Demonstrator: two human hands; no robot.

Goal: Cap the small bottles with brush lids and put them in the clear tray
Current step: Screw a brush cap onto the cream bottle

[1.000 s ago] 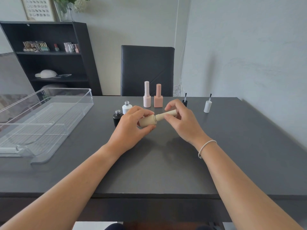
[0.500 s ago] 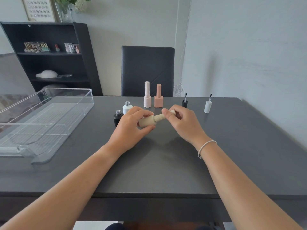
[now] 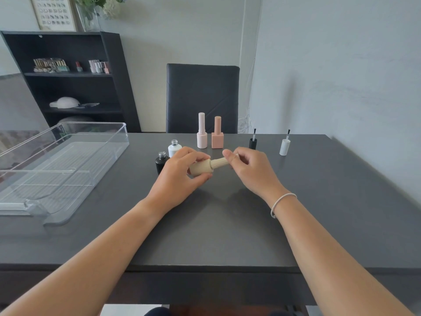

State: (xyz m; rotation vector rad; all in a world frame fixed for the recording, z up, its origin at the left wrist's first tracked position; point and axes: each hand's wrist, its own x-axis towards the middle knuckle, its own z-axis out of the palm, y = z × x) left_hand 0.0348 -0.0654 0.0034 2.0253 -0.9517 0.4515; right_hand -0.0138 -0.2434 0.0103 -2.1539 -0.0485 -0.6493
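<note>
Black bottle (image 3: 161,163) sits behind left hand (image 3: 180,179) — chair (image 3: 202,96) beyond.

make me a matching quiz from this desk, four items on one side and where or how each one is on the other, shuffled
Items
1. beige bottle
2. black bottle
3. white brush lid
4. clear tray

States
A. standing upside down, brush pointing up
B. empty, at the table's left side
C. held sideways by the left hand and right hand
D. uncapped, standing beside the left hand

Pairs: 1-C, 2-D, 3-A, 4-B
</note>
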